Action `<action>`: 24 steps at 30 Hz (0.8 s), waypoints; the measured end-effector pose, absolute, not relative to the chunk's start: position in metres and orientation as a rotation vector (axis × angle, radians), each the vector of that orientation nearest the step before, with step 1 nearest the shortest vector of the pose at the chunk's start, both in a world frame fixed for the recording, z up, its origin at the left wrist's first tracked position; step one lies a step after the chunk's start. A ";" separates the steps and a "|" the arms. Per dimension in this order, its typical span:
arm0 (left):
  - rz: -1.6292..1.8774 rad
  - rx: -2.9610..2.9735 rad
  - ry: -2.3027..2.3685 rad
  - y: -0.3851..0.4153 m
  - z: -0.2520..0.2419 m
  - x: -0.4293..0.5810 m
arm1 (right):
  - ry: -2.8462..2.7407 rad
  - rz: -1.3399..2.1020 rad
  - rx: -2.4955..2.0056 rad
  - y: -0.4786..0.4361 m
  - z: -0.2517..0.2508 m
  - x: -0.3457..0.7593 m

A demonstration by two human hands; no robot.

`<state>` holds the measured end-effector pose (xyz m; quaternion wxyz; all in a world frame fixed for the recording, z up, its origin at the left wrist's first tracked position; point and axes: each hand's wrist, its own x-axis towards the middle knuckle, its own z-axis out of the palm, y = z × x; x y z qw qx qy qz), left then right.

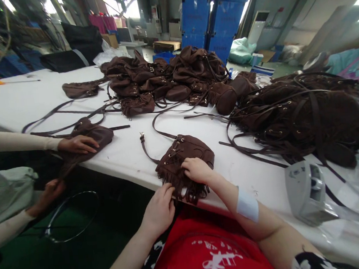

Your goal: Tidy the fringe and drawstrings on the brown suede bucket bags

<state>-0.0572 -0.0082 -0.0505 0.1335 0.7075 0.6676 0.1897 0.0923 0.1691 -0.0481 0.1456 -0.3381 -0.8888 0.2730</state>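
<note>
A dark brown fringed bag (196, 147) lies at the table's near edge in front of me, its fringe hanging toward my lap. Its strap (147, 150) with a metal buckle stretches out to the left. My right hand (196, 171) rests on the bag's front with curled fingers, gripping at the fringe. Lower left, my left hand (161, 206) is closed at the fringe's edge, fingertips pressed together. A small whitish patch (184, 192) shows among the strands between my hands. What exactly the fingertips pinch is too small to make out.
At left, a co-worker's hands (77, 145) handle another brown bag (101, 135). Heaps of brown bags (149, 80) cover the far side and right (316, 108) of the white table (131, 156). A grey tape dispenser (304, 190) stands at right, beside clear plastic (351, 236).
</note>
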 end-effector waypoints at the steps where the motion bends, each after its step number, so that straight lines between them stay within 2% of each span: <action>1: 0.560 2.097 1.959 -0.003 -0.052 -0.057 | -2.405 0.891 -1.056 0.174 -0.052 0.093; 4: 0.433 2.164 1.975 0.009 -0.055 -0.055 | -1.983 1.087 -1.229 0.192 -0.063 0.100; 8: 0.255 2.098 1.932 0.007 -0.058 -0.051 | -1.423 1.441 -1.158 0.205 -0.069 0.117; 11: 0.158 2.049 1.847 -0.014 -0.069 -0.055 | -1.386 1.511 -1.098 0.205 -0.067 0.125; 14: 0.017 1.887 1.805 -0.045 -0.089 -0.064 | -1.699 1.360 -1.173 0.196 -0.058 0.125; 17: -0.078 1.708 1.776 -0.069 -0.107 -0.071 | -2.139 1.027 -1.166 0.172 -0.044 0.111; 21: -0.020 1.631 1.789 -0.072 -0.110 -0.069 | -2.641 0.469 -1.108 0.129 -0.042 0.075; 24: 0.096 1.674 1.806 -0.062 -0.098 -0.062 | -2.666 0.339 -1.204 0.123 -0.053 0.058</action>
